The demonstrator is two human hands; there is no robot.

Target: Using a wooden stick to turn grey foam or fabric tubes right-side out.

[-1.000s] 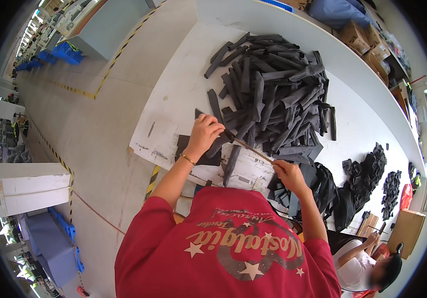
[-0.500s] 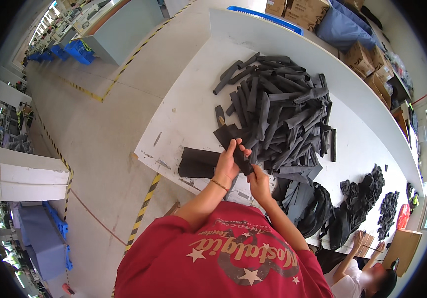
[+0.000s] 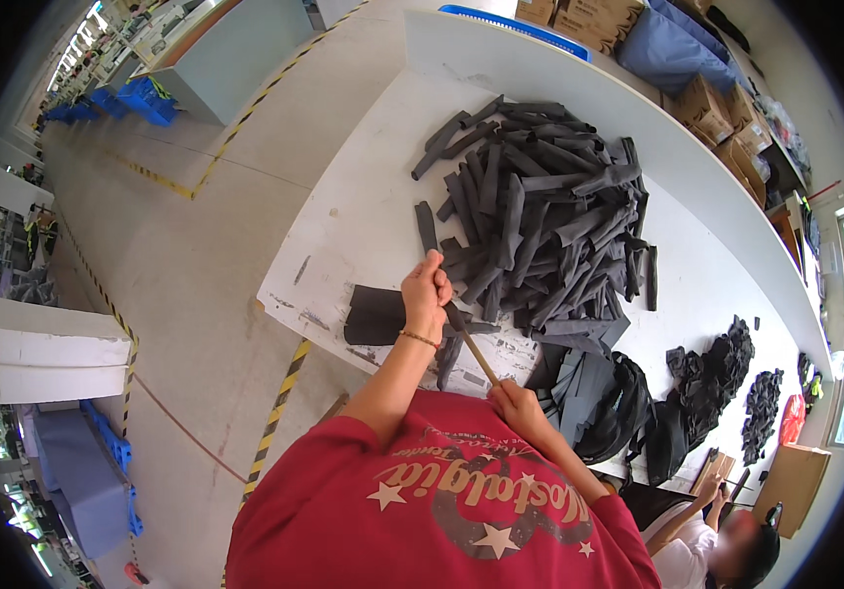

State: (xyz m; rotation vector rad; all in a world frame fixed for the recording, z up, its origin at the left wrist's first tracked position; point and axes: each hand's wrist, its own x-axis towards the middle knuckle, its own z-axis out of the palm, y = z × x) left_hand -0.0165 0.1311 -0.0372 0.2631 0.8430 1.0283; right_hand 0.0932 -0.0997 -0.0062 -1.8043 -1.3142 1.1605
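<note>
Right hand point(image 3: 517, 404), close in front of the red shirt point(image 3: 432, 501), is closed round the near end of a tan stick point(image 3: 481, 359). The stick slants up and to the left, and its far part runs into a piece of dark cloth point(image 3: 455, 316). The left hand point(image 3: 426, 294), with a bracelet point(image 3: 419, 339) on its wrist, is clenched round that cloth; how far the stick reaches inside the fist is hidden. Just past the knuckles a dark strip point(image 3: 426, 224) shows, but whether it touches the hand cannot be told.

Flat dark pieces point(image 3: 371, 316) lie to the left of the left wrist on the white table point(image 3: 343, 211). Right of the right hand, larger black pieces point(image 3: 589, 383) lie loosely stacked near the table's edge. Beyond the hands, a big pile point(image 3: 549, 216) of narrow dark rolls, many crossing one another, lies before a pale upright panel point(image 3: 579, 74). Farther along to the right are two black heaps point(image 3: 711, 368), one larger than the other, and a co-worker point(image 3: 687, 550) in white. Behind the panel are cartons point(image 3: 598, 20) and a blue bag point(image 3: 682, 44). Far left, across the floor point(image 3: 245, 216), stand blue bins point(image 3: 147, 101).
</note>
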